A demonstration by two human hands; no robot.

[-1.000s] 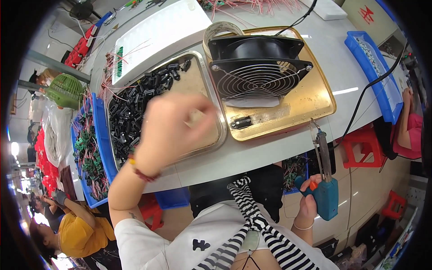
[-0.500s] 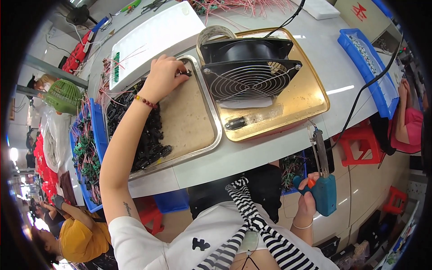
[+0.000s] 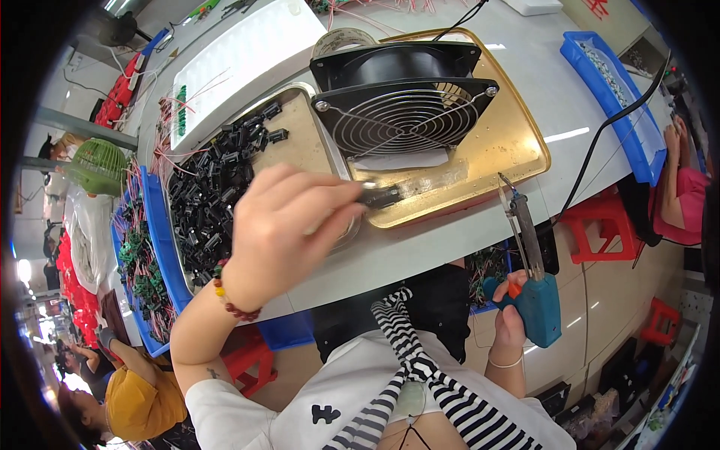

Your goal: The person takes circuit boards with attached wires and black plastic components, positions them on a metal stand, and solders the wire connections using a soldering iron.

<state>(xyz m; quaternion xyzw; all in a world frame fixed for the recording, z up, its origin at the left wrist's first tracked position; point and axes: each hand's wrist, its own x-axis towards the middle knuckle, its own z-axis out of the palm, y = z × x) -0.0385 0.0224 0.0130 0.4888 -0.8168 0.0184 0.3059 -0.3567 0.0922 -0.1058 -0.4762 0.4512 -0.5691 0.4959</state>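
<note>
Bench: we log 1 pale grey worktop (image 3: pixel 480 247), smooth and glossy, its front edge bowed by the lens.
Room: we note a busy workshop, red stools (image 3: pixel 600 225) on a tan floor, a green fan (image 3: pixel 101 166) at far left, other people seated at left and right.
Gold tray (image 3: pixel 517 142): shiny metal, rounded corners, raised rim; it carries the fan.
Fan (image 3: pixel 405 97): 1 square black housing with a round wire grille, lying tilted in the gold tray.
Silver tray (image 3: pixel 300 142): dull metal, just left of the gold tray, half filled with parts.
Parts (image 3: pixel 210 202): small black plastic blocks, heaped loosely at the tray's left.
Blue bins (image 3: pixel 161 247): 2 plastic, 1 at far left with green pieces and red wires, 1 at far right (image 3: pixel 611 97).
White panel (image 3: pixel 247 60): flat, ribbed, behind the silver tray.
Left hand (image 3: pixel 289 229): we see it closed narrowly, fingers pinching 1 black part (image 3: pixel 379 196) over the seam between the 2 trays, at the gold tray's front rim.
Right hand (image 3: pixel 510 319): we see it wrapped around the grip of 1 teal power driver (image 3: pixel 534 289), held below the bench edge, bit pointing up toward the gold tray.
Cable (image 3: pixel 600 142): black, crossing the bench at right.
</note>
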